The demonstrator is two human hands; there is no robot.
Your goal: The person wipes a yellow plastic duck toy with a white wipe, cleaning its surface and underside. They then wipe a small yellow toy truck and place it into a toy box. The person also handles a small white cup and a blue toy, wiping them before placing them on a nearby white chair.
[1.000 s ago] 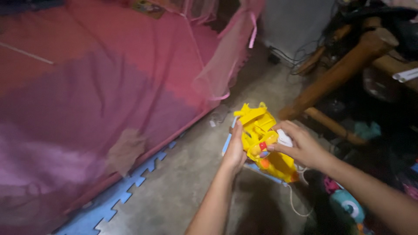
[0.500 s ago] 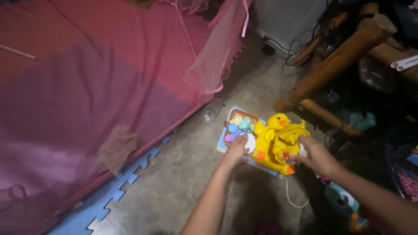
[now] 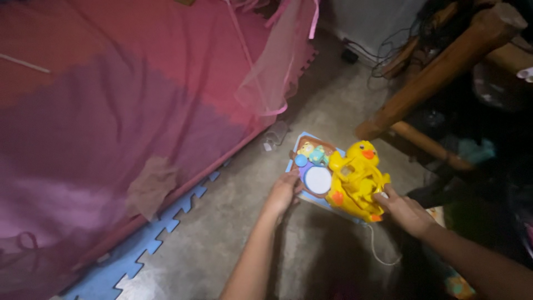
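concrete floor (image 3: 233, 233); yellow duck toy (image 3: 356, 180) on blue board (image 3: 294, 166); both hands' grip spread, touching edges.

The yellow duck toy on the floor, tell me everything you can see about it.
The yellow duck toy looks like glossy moulded plastic, with an orange beak and orange feet. It lies on a blue board with a white disc, on the concrete floor. The right hand touches its lower side; the left hand rests at the board's edge.
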